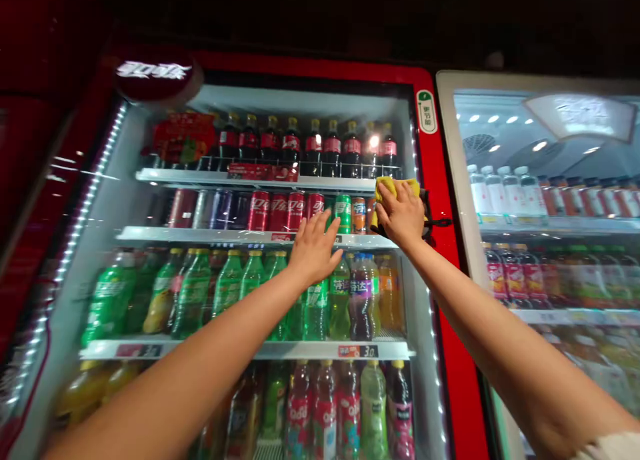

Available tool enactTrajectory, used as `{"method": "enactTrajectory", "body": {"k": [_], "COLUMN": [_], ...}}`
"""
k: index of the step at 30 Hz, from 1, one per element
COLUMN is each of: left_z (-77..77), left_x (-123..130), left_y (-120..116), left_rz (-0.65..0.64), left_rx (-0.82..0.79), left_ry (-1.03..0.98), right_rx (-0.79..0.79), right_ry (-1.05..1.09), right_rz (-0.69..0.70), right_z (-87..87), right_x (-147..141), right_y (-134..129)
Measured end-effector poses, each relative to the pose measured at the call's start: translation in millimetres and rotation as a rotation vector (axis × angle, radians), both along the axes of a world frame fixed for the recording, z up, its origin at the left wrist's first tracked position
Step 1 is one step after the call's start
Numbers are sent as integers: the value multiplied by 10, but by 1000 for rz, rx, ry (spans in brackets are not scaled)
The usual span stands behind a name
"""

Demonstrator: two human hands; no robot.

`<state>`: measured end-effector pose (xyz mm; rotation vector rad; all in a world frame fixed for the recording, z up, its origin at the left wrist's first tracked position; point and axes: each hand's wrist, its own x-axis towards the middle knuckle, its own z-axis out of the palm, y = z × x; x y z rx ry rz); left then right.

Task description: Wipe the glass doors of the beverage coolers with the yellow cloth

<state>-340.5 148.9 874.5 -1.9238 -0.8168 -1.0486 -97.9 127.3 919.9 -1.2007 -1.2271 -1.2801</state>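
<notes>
Both my arms reach up to the glass door (345,260) of a red-framed drinks fridge. My right hand (401,213) presses a yellow cloth (385,185) with a dark edge against the glass near the door's right side. A black loop (440,222) sticks out from the cloth toward the red frame. My left hand (316,250) lies on or very close to the glass, fingers spread, holding nothing. Behind the glass by my hands stand a green can (343,213) and several red cans (279,211).
Shelves inside hold cola bottles (333,147), green soda bottles (194,287) and pink-labelled bottles (325,407). A round lit sign (157,73) sits at the upper left. On the right stands a second, pale-framed fridge (447,113) with more bottles.
</notes>
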Motion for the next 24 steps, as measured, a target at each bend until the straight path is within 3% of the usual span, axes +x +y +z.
{"method": "enactTrajectory", "body": {"k": [3,7,10,14,17,20,22,24], "left_z": [-48,-92,-65,-15,5,44,89,138], "left_x": [-108,-395,-593,-670,-729,-934,-1125,-1302], "left_y": [-15,-40,-23,53,120,189,241,294], "left_rz": [33,100,129,100,76,80,102,115], "left_rx": [-16,-64,-81,-35,10,31,33,49], "left_ry": [6,21,2,-26,7,48,64,64], "right_rx": [-40,-117,-29,24,-62,-140,-108,-19], "right_ry": [-177,-477,-289,22,-233,-541,-509,-306], "right_rz": [22,85,107,60,64,73,64,36], "right_z": [-144,-410,-280,-49,-161,-311,-271,-114], "right_x": [-293,-128,-84,-573,-844,-754,-664,-730], "right_y": [40,-55,-17,131,148,71,59,135]}}
